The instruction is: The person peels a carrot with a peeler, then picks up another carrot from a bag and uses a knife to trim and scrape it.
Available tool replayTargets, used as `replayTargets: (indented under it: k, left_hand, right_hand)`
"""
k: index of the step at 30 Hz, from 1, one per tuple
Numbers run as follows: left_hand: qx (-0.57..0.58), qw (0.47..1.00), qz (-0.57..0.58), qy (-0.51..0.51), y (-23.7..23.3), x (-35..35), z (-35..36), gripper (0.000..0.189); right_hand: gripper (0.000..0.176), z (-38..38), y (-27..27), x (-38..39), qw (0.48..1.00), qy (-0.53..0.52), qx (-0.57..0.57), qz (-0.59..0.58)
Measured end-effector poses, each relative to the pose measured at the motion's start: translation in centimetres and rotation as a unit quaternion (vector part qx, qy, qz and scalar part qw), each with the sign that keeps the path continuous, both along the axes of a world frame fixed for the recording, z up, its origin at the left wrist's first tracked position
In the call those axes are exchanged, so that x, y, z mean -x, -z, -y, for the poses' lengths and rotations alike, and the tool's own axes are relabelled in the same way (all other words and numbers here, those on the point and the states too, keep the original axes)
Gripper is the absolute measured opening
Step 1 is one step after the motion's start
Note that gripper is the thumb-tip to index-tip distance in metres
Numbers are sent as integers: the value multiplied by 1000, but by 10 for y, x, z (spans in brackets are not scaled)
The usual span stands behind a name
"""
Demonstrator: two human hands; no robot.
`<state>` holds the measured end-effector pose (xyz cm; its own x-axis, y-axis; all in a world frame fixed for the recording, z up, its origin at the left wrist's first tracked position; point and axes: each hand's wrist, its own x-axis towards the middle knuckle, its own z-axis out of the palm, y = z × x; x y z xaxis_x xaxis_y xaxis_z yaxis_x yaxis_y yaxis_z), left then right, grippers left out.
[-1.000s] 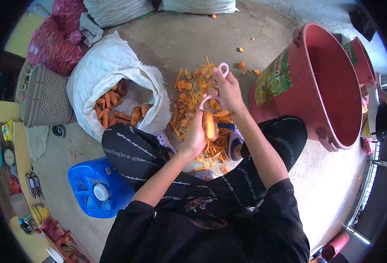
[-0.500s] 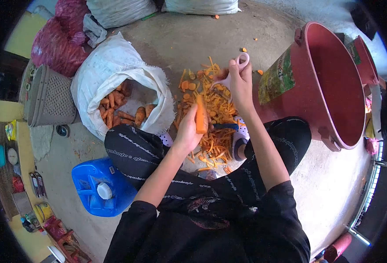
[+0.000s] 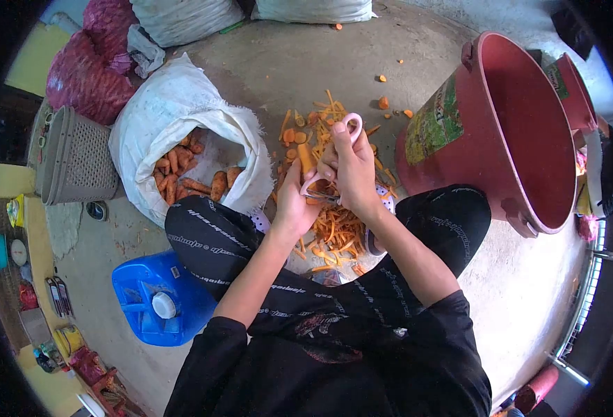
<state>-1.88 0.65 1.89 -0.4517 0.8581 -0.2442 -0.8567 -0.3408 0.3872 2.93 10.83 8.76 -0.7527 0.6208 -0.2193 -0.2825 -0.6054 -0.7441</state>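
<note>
carrot: the tapered orange carrot (image 3: 306, 158) stands nearly upright in front of the knees, over the peelings; its lower part is hidden in the palm, its tip is free
left grip: the left hand (image 3: 294, 203) is closed round the carrot's lower part, fingers curled toward the blade side
right grip: the right hand (image 3: 354, 167) is closed on the pink plastic peeler (image 3: 356, 120); its looped end juts past the thumb, its blade end lies just beside the left fingers; whether the blade touches the carrot i cannot tell
risk to fingers: the hands overlap closely; a stroke drawn toward the left hand could nick a fingertip if the blade skips on a knot
risk of a slip: a wet peeled carrot is likely slick; a loose hold could let it twist or drop
below: the heap of orange carrot peelings (image 3: 334, 226) lies on the grey concrete floor (image 3: 285, 62) between the feet; a dropped carrot would land in the scraps and pick up dirt
around: the white woven sack of unpeeled carrots (image 3: 174, 104) is near on the left; the big red plastic tub (image 3: 529, 132) leans near on the right; the blue plastic jerrycan (image 3: 146, 292) sits by the left knee
</note>
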Motion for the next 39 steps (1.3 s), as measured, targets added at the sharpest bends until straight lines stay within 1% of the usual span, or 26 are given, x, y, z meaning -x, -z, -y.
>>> replayTargets:
  k: [1,2,4,7,10,11,14,15,17,19,20,21,22,23,24,25,26,27,28,29,30,31,33,37,39]
  left_hand:
    - [-32,999,0,0,3,0,0,30]
    - [15,1000,-2,-14,6,-2,1,31]
    - [107,993,-7,-41,-23,-9,-6,31]
    - [125,991,-27,-28,-25,-11,-5,30]
    - [140,986,-78,37,-17,-26,4,36]
    - [141,988,-57,40,-16,-31,1,36]
    - [138,987,-62,56,-10,-27,1,37]
    - [125,982,-113,90,-10,-27,5,37]
    - [128,978,-120,109,-15,-28,9,37]
    - [126,976,-121,129,-19,-30,8,38]
    - [143,978,-117,96,-18,-29,6,38]
    - [160,979,-113,61,-17,-26,3,38]
    - [178,977,-111,25,-17,-20,0,38]
    - [141,986,-83,31,-5,-13,2,37]
    - [143,987,-66,12,-6,-10,3,36]
    - [143,989,-48,-4,-7,-8,2,35]
    - [143,989,-28,-20,-8,-7,1,34]
    - [74,996,-53,8,-15,-4,1,29]
    - [90,995,-32,0,-25,-6,-2,28]
    - [106,994,-13,-10,-37,-9,-5,28]
    - [124,992,6,-19,-42,-11,-5,28]
    - [62,998,-17,-15,-20,-7,-2,36]
    - [82,997,-2,-13,-14,-8,3,37]
    - [113,992,48,-9,-24,-11,-1,37]
    - [91,994,56,-13,-21,-10,-2,38]
  right_hand:
    - [19,-1,2,1,1000,2,4,1]
    - [19,-3,6,2,1000,2,22,11]
    - [19,-9,13,5,998,3,56,30]
    - [20,-13,11,6,998,-31,33,40]
    - [22,-39,13,14,998,-20,-38,46]
    - [22,-41,15,17,998,-18,-42,47]
    - [23,-53,24,23,997,-11,-61,55]
    - [24,-69,37,27,986,8,-141,93]
    - [24,-99,67,30,941,50,-290,165]
    - [22,-96,59,30,945,92,-268,161]
    - [22,-93,56,29,946,108,-259,161]
    - [22,-85,45,26,919,122,-333,175]
    - [21,-79,35,25,925,116,-331,148]
    - [21,-73,25,23,930,113,-327,120]
    - [21,-65,13,17,935,110,-323,95]
    - [20,-49,-4,10,973,85,-216,1]
    - [19,-39,-8,5,982,68,-177,-1]
    - [19,-29,-10,0,989,51,-136,-1]
    - [19,-21,-11,-4,995,35,-96,-3]
    - [19,-12,-11,-5,996,37,-85,-8]
    - [19,-4,-13,-9,998,10,-56,-4]
    - [18,0,-12,-9,999,-8,-49,-14]
    - [17,3,-9,-9,999,-26,-34,-18]
    - [17,2,2,-8,1000,-25,-18,-4]
    - [18,1,3,-7,999,-24,-24,0]
